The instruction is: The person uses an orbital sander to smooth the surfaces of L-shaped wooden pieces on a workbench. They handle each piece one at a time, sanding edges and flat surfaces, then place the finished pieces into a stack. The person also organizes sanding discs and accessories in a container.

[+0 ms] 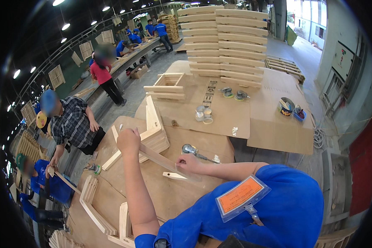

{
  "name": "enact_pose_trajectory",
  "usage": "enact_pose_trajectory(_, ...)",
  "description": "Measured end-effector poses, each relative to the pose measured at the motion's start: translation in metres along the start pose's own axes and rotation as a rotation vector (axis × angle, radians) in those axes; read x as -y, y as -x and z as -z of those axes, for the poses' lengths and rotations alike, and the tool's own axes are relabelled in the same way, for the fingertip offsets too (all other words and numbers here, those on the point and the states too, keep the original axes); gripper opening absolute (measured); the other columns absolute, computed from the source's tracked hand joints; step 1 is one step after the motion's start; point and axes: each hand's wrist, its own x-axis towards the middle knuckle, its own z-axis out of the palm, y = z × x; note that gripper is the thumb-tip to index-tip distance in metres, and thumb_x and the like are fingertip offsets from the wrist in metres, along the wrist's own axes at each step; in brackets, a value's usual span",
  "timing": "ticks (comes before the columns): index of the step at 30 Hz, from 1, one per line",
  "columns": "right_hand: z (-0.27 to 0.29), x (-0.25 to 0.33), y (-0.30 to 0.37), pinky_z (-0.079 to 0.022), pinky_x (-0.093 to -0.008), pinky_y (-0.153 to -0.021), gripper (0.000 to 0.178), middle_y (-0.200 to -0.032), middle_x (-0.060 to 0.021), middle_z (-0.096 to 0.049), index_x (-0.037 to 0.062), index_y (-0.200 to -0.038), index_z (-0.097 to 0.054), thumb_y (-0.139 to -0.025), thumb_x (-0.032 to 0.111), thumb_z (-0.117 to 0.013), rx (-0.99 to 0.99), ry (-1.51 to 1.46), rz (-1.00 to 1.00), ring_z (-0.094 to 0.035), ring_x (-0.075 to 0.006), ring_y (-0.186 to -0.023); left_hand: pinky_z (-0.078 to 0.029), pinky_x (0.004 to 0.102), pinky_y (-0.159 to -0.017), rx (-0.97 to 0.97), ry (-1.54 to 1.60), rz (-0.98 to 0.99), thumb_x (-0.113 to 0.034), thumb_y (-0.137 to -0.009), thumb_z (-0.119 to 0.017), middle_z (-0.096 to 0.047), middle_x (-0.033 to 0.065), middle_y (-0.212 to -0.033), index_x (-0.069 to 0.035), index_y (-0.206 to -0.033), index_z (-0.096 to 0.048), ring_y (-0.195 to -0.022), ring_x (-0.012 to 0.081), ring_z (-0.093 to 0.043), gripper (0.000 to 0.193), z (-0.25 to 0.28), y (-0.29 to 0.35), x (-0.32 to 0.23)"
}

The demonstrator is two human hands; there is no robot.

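Observation:
A long, flat light-brown strip (157, 158), blurred and probably wood, slants across in front of me over the cardboard-topped table (182, 202). My left hand (129, 141) is closed around its far left end. Toward the near right end, my right hand (188, 164) pinches it with bent fingers. Behind the strip lies a stack of angled wooden frame pieces (156, 138). A hand-held sander (189, 149) rests just beyond my right hand. Below the strip sits a short wooden piece (174, 176) with a slot in it.
More angled wooden pieces (96, 211) lie at the near left, with another sander (94, 168) beyond them. A tall stack of wooden parts (223, 45) stands on the far table, near small cups (203, 114) and two sanders (234, 94). Co-workers (76, 124) stand at the left.

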Motion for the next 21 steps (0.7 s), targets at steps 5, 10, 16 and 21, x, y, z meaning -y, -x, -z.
enact_pose_trajectory(5, 0.004, 0.0, -0.004, -0.049, -0.0314, -0.064, 0.015, -0.074, -0.0127, -0.065, 0.0022, -0.082, -0.064, -0.078, 0.017, -0.066, 0.019, -0.002, 0.025, -0.063, -0.0217, -0.069, -0.051, 0.0443, -0.063, -0.019, 0.006, -0.009, -0.03, -0.083, -0.059, -0.065, 0.0184, -0.072, -0.004, -0.069, -0.068, -0.069, 0.036, -0.064, 0.031, 0.003, -0.001, 0.0)
enact_pose_trajectory(10, 0.001, -0.006, -0.006, -0.047, -0.0318, -0.061, 0.015, -0.074, -0.0116, -0.064, 0.0041, -0.083, -0.063, -0.078, 0.018, -0.062, -0.037, 0.128, 0.117, -0.061, -0.0213, -0.068, -0.051, 0.0458, -0.069, 0.028, -0.049, 0.03, -0.033, -0.083, -0.058, -0.066, 0.0176, -0.081, -0.007, -0.079, -0.069, -0.077, 0.0355, -0.065, 0.028, 0.002, -0.008, -0.002)
enact_pose_trajectory(16, 0.018, -0.011, -0.006, -0.049, -0.0308, -0.062, 0.013, -0.073, -0.0093, -0.062, 0.0029, -0.08, -0.062, -0.075, 0.015, -0.064, 0.032, 0.077, 0.008, -0.06, -0.0191, -0.067, -0.052, 0.0435, -0.072, 0.103, -0.06, 0.03, -0.035, -0.084, -0.055, -0.067, 0.0189, -0.087, -0.004, -0.087, -0.069, -0.083, 0.0347, -0.065, 0.034, -0.001, -0.016, 0.002)
enact_pose_trajectory(21, 0.022, 0.001, -0.003, -0.05, -0.0303, -0.063, 0.008, -0.076, -0.0095, -0.063, 0.0024, -0.082, -0.062, -0.076, 0.008, -0.063, 0.003, 0.097, -0.019, -0.062, -0.0199, -0.07, -0.052, 0.0427, -0.072, 0.148, -0.001, 0.079, -0.034, -0.084, -0.058, -0.067, 0.0183, -0.088, -0.003, -0.087, -0.07, -0.085, 0.0346, -0.065, 0.033, 0.008, -0.016, -0.003)
